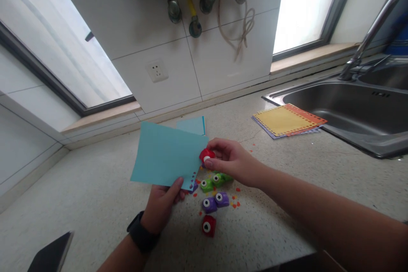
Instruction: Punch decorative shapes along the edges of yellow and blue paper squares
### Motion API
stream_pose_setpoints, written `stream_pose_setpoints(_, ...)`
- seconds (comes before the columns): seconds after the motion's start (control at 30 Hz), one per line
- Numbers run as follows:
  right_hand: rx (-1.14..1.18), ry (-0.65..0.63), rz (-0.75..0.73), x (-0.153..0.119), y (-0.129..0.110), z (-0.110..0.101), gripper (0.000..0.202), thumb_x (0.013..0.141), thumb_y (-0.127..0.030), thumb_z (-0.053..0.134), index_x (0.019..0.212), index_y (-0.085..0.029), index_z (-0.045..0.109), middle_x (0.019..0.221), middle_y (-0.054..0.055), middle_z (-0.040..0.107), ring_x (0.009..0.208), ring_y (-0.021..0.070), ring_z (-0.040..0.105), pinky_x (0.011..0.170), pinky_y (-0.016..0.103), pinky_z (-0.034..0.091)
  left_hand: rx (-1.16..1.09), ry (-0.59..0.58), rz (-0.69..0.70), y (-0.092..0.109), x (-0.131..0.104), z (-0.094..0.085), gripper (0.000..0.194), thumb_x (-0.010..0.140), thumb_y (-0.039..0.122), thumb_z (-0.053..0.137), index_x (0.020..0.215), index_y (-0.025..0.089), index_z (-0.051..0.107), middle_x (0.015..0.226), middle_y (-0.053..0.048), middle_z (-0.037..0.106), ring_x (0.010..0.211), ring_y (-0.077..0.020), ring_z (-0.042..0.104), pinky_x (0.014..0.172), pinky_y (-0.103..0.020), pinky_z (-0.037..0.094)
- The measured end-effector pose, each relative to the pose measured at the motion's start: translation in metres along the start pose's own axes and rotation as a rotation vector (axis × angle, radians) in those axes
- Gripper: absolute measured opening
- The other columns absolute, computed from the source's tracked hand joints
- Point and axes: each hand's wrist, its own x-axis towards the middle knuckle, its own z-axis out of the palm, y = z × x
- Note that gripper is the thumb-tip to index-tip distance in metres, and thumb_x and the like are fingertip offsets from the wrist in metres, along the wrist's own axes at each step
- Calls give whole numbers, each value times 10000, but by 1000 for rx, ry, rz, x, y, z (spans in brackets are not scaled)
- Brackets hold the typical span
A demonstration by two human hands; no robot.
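Observation:
A light blue sheet of paper (168,153) is pinched at its lower edge by my left hand (164,204), thumb on top. Small punched holes run along the sheet's lower right edge. At that same edge, my right hand (232,159) grips a red craft punch (207,156) between thumb and fingers. Below it on the counter sit green punches (207,185), purple punches (209,205) and another red punch (208,226). Small red, orange and yellow paper bits lie scattered around them.
Yellow, orange and purple sheets (280,121) with punched edges lie beside the steel sink (338,97) at the right. More blue paper (193,125) rests behind the held sheet. A dark flat object (51,253) is at the lower left.

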Motion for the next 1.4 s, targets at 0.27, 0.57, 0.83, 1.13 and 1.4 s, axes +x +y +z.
stream_pose_setpoints(0.27, -81, -27, 165, 2, 9, -1, 298, 818, -427, 804, 832, -156, 681, 721, 13, 668, 660, 113, 580, 639, 259, 445, -28, -42, 56, 17, -4, 7, 361, 847, 458, 705, 632, 176, 638, 517, 6, 625, 475, -127, 499, 508, -260, 393)
stream_pose_setpoints(0.57, 1, -48, 275, 1, 19, 4, 317, 812, -431, 820, 847, -136, 707, 702, 9, 649, 632, 95, 568, 621, 240, 428, -91, -153, 94, 23, -7, 9, 309, 868, 412, 666, 665, 187, 605, 533, 22, 610, 451, -117, 499, 466, -243, 387)
stream_pose_setpoints(0.83, 6, -48, 294, 1, 23, 6, 286, 823, -403, 814, 855, -148, 687, 695, 5, 646, 600, 106, 577, 581, 254, 455, -94, -191, 117, 25, -6, 10, 282, 864, 382, 670, 663, 185, 657, 557, -11, 650, 493, -142, 560, 514, -263, 467)
stream_pose_setpoints(1.13, -14, -40, 324, 2, 23, 10, 312, 801, -419, 823, 821, -158, 653, 654, 4, 648, 557, 103, 573, 548, 252, 453, -83, -192, 56, 17, -5, 10, 238, 837, 403, 717, 784, 170, 721, 656, -66, 757, 568, -203, 711, 571, -302, 571)
stream_pose_setpoints(1.4, -67, -64, 326, 2, 25, 9, 307, 838, -428, 787, 817, -158, 643, 658, 4, 645, 556, 108, 571, 544, 261, 438, -111, -187, 44, 12, -7, 9, 273, 835, 429, 733, 794, 159, 725, 685, -72, 764, 609, -229, 751, 595, -318, 607)
